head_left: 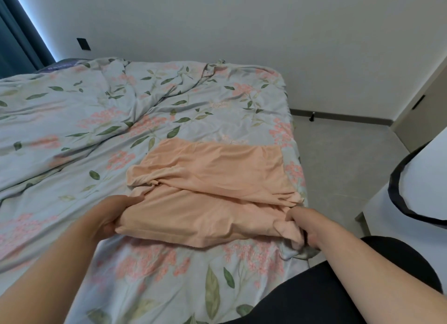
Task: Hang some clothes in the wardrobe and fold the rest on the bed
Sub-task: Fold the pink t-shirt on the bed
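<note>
A peach-coloured garment [208,190] lies partly folded on the bed [96,120], near its right edge. My left hand [113,215] grips the garment's near left corner, fingers curled under the cloth. My right hand [307,227] pinches a bunched fold at the near right corner, right at the bed's edge. The near half of the garment is lifted a little between both hands; the far half lies flat on the floral duvet.
The floral duvet [169,287] is rumpled across the bed. Grey floor [338,159] runs along the right side. A white surface with a dark rim [423,190] stands at the right. Dark curtains [17,38] hang at the far left, by a wall switch [83,44].
</note>
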